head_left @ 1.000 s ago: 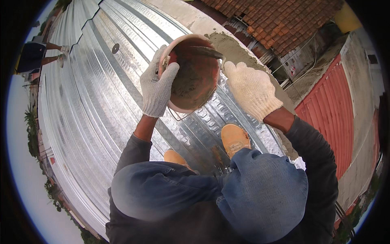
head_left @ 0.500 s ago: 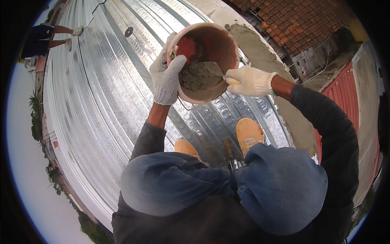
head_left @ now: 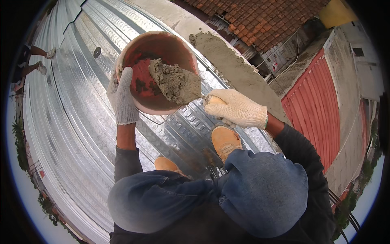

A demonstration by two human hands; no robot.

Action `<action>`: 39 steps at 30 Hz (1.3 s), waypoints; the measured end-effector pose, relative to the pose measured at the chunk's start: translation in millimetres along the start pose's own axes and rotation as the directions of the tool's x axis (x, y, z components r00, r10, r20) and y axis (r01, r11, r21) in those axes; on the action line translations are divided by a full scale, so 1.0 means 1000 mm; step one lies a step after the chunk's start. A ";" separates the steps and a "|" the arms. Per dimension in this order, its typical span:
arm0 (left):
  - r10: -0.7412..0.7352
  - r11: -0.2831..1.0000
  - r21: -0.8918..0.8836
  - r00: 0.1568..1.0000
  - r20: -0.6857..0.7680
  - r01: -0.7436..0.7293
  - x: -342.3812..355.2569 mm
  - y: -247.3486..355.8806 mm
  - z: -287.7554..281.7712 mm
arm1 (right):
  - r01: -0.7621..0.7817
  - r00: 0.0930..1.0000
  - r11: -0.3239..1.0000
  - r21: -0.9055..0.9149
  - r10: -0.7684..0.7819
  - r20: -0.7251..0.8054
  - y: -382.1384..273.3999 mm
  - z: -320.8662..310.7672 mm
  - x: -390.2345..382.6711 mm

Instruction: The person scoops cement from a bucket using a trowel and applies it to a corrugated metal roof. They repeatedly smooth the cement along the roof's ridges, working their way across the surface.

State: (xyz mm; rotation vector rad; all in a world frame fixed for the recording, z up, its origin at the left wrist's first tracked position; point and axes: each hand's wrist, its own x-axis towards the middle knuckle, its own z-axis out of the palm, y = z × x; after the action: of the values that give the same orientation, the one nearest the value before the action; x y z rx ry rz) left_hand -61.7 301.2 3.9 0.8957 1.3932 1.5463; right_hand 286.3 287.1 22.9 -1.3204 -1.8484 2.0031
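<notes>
Mortar (head_left: 172, 83) in use on a ribbed metal roof (head_left: 69, 122), which fills the view from 7 to 12 o'clock. Along its edge a concrete ledge (head_left: 156, 9) runs from 12 toward 3 o'clock; a broad strip of mortar (head_left: 239, 63) covers it from about 1 o'clock onward, with a bare stretch near 12. The strip is judged the finished portion and the bare stretch, perhaps, the portion left. At 11 o'clock, a bucket (head_left: 138, 57) turns its mouth to the viewer, the inner wall largely exposed. Across that mouth lies a trowel (head_left: 216, 99), handle toward 4 o'clock, its heap of mortar not yet laid. Right hand (head_left: 237, 107): closed round the handle. Left hand (head_left: 122, 99): clamped on the bucket's rim at 8 o'clock, thumb inside.
</notes>
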 end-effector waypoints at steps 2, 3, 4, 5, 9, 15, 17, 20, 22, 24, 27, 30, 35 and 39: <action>-0.019 1.000 -0.018 1.000 -0.003 0.019 0.006 -0.004 -0.011 | -0.155 0.987 0.981 0.118 0.160 -0.033 -0.014 -0.012 -0.024; -0.025 0.999 -0.027 1.000 -0.003 0.025 0.006 -0.006 -0.014 | -0.182 0.978 0.982 0.059 0.187 -0.092 -0.017 -0.017 -0.031; -0.034 0.999 -0.039 0.999 0.001 0.034 0.007 -0.008 -0.014 | -0.156 0.964 0.987 0.031 0.159 -0.214 -0.007 -0.020 -0.036; -0.035 0.998 -0.048 0.999 -0.003 0.035 0.006 -0.009 -0.014 | -0.131 0.936 0.991 0.002 0.124 -0.328 0.009 -0.021 -0.039; -0.017 1.000 -0.002 0.999 -0.043 0.017 0.004 0.004 -0.023 | -0.174 0.753 0.909 -0.379 -0.125 -0.645 0.039 -0.012 -0.016; -0.040 0.999 0.029 0.999 0.028 0.039 0.006 -0.006 -0.005 | -0.499 0.599 0.771 -0.396 -0.023 -0.800 0.096 -0.004 0.063; -0.035 0.998 0.060 0.999 0.009 0.035 -0.003 -0.002 -0.013 | -0.443 0.583 0.831 -0.338 -0.020 -0.812 0.078 0.009 0.058; -0.017 0.999 0.033 1.000 0.013 0.016 -0.001 0.004 -0.009 | -0.162 0.503 0.883 -0.440 -0.309 -0.807 0.099 0.005 0.060; -0.019 1.000 0.025 1.000 0.010 0.019 -0.001 0.006 -0.009 | -0.036 0.666 0.995 0.094 0.094 -0.740 0.073 0.002 0.066; -0.052 0.998 0.029 0.999 0.014 0.052 0.004 0.005 -0.015 | 0.008 0.774 0.876 0.482 0.300 -0.557 0.061 -0.001 0.086; -0.067 0.997 0.039 0.996 0.058 0.065 0.008 0.005 -0.017 | 0.038 0.806 0.738 0.673 0.376 -0.457 0.074 0.001 0.115; -0.066 0.997 0.056 0.995 0.071 0.062 0.000 0.004 -0.004 | 0.010 0.731 0.753 0.658 0.443 -0.519 0.091 0.013 0.111; -0.038 0.998 0.059 0.999 0.021 0.037 -0.003 0.009 -0.011 | -0.035 0.737 0.705 0.708 0.497 -0.458 0.101 0.024 0.088; -0.054 0.998 0.042 0.998 0.013 0.053 -0.004 0.008 -0.017 | -0.001 0.712 0.656 0.755 0.531 -0.460 0.107 0.023 0.065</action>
State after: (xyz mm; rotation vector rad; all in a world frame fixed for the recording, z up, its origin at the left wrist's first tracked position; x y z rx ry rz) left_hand -76.9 291.2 10.3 0.8856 1.4326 1.4728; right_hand 279.7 282.2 -104.4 -1.7580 -0.4502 1.7032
